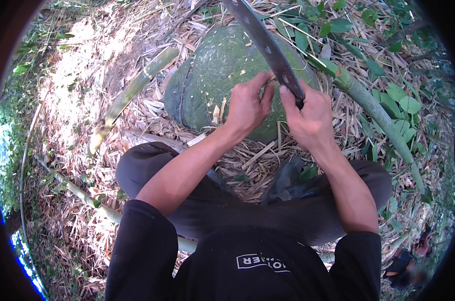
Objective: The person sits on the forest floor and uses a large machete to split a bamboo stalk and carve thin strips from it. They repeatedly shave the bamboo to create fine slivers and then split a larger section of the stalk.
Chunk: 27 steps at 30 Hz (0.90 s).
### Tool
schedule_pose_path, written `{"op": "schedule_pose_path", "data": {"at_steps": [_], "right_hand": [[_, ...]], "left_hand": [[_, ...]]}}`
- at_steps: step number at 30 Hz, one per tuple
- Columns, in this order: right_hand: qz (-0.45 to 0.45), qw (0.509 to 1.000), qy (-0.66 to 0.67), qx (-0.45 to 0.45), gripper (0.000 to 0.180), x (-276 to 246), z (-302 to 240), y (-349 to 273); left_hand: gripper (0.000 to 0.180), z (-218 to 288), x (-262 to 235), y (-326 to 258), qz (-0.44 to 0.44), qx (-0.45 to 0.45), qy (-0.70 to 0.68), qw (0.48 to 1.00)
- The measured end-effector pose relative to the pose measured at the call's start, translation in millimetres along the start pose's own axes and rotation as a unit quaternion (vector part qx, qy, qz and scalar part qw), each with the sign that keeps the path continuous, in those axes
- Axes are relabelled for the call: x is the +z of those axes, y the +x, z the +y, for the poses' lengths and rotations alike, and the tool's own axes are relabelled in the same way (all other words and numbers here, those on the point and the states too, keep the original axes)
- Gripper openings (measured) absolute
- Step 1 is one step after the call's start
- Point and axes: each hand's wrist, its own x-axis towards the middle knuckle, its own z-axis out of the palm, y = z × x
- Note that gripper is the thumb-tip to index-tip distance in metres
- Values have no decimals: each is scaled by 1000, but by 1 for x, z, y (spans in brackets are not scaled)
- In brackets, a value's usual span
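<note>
My right hand (310, 115) is closed on a machete (267, 47), thumb laid along the dark end of the tool. Its long dark blade, with several light marks, slants up and left past the top of the picture. Close by on the left, my left hand (250, 103) is closed in a pinch, its fingertips beside the blade. Whatever those fingers hold is too small or hidden to make out. Both hands are over a large green, mossy-looking boulder (215, 60). Pale wood chips (217, 113) are scattered on the boulder's top.
A greenish bamboo pole (370, 103) lies right of the boulder, and a yellowish bamboo piece (137, 83) lies left. Another pole (79, 193) runs behind my left knee. Dry leaves cover the ground around my dark boots (282, 180). Leafy plants (398, 108) grow at the right.
</note>
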Motion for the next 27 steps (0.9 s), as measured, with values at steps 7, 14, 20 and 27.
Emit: {"op": "schedule_pose_path", "data": {"at_steps": [7, 14, 20, 27], "right_hand": [[-7, 1000, -12, -3, 21, -1, -2, 0], [14, 999, -24, -31, 21, 3, 0, -2], [1, 999, -24, -24, 21, 5, -2, -4], [9, 999, -25, -24, 20, 4, -5, -5]], "left_hand": [[25, -1, 2, 0, 15, 11, -1, 1000], [21, -1, -6, 1, -14, -13, 58, 998], [25, -9, -4, 4, -17, -2, 35, 999], [26, -4, -3, 6, -33, -17, 39, 999]]}}
